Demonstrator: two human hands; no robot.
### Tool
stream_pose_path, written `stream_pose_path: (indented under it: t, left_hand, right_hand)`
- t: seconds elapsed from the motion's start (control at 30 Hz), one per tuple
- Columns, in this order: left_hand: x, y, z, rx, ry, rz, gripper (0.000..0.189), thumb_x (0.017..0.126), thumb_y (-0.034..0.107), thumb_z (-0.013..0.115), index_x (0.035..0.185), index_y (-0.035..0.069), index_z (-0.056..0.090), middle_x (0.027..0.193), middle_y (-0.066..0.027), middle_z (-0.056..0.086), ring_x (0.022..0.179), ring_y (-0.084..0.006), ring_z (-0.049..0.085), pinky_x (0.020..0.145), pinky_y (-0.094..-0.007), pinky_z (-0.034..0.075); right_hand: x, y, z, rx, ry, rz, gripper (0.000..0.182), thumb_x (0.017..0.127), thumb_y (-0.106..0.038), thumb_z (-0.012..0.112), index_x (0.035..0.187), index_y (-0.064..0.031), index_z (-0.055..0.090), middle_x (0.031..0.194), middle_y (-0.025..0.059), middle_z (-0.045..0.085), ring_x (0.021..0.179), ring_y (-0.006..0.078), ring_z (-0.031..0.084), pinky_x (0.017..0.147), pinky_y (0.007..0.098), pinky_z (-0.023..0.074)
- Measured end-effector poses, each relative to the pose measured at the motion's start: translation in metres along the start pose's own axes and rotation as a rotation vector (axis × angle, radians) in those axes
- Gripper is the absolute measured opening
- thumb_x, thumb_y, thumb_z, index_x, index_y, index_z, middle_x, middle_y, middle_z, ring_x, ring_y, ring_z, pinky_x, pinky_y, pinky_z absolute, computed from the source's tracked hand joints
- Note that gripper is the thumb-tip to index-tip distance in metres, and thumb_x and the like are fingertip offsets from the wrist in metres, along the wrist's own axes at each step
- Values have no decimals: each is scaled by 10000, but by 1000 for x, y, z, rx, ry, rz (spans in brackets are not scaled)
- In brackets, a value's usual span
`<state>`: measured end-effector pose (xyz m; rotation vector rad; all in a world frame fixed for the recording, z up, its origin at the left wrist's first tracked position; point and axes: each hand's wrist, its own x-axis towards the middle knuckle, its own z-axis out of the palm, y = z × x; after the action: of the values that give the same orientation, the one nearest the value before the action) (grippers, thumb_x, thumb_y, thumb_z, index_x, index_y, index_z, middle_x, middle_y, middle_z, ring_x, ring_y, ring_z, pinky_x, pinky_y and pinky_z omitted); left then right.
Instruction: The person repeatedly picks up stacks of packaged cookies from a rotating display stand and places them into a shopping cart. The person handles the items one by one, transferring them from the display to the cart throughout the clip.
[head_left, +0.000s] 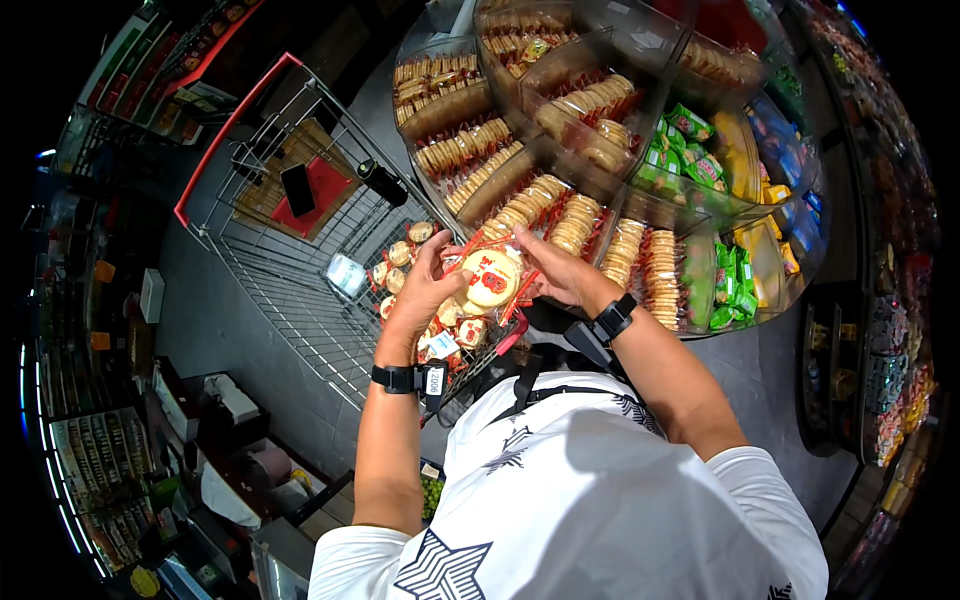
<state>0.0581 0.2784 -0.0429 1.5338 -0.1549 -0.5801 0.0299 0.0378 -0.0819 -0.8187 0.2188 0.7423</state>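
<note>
Between my two hands is a round pale pastry in a clear wrapper with red print (491, 278). My left hand (435, 279) grips the wrapper's left side, its thumb lying over the edge. On the other side my right hand (553, 266) has its fingers at the wrapper's right edge. Below my hands, the wire shopping cart (285, 300) holds a heap of similar wrapped pastries (471, 333). Just beyond them, rows of wrapped round biscuits (576, 223) stand in a clear-walled compartment of the tiered round display (551, 154).
A black phone (298, 190) lies on a red item in the cart, near a dark bottle (381, 182). Green packets (733, 285) fill display compartments to the right. Shelves of goods (105, 465) line the left side. A stand (832, 375) is at the right.
</note>
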Motion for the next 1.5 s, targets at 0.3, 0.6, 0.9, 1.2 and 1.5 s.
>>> stream_pose_path:
  t: [0.3,0.6,0.9,1.2,1.5]
  left_hand:
    - [3,-26,29,116,224,50,847,965,389,645,1513,-104,229,1521,-304,356,1404,-348,399,1158,-381,321]
    - [4,-36,56,161,174,69,826,1045,515,376,1517,-137,189,1567,-312,280,1486,-363,259,1201,-367,213]
    - [6,-44,5,-95,110,-242,721,1027,586,407,1506,47,379,1498,-132,440,1383,-272,402,1095,-487,367]
    - [52,-196,-119,473,215,-272,701,927,437,647,1383,-68,479,1316,-254,595,1226,-334,581,1041,-389,439]
    - [106,-298,-101,856,135,-356,773,812,287,737,1477,66,412,1452,-253,476,1334,-389,470,1092,-412,418]
  right_hand:
    - [-2,9,11,-64,98,-290,544,925,-188,677,1357,29,428,1273,141,605,1135,199,633,988,336,521]
    - [25,25,16,-237,274,-476,712,925,-350,680,1403,68,359,1292,155,567,1175,195,562,1006,311,454]
    - [28,27,29,-267,186,-413,515,941,-201,639,1363,-3,419,1241,93,596,1116,165,590,993,314,473]
    - [32,63,10,-481,289,-243,532,925,-198,643,1353,31,426,1161,103,629,1043,160,626,910,305,523]
    - [25,79,10,-465,363,-203,502,878,-149,665,1297,21,449,1153,105,626,1035,148,597,922,307,493]
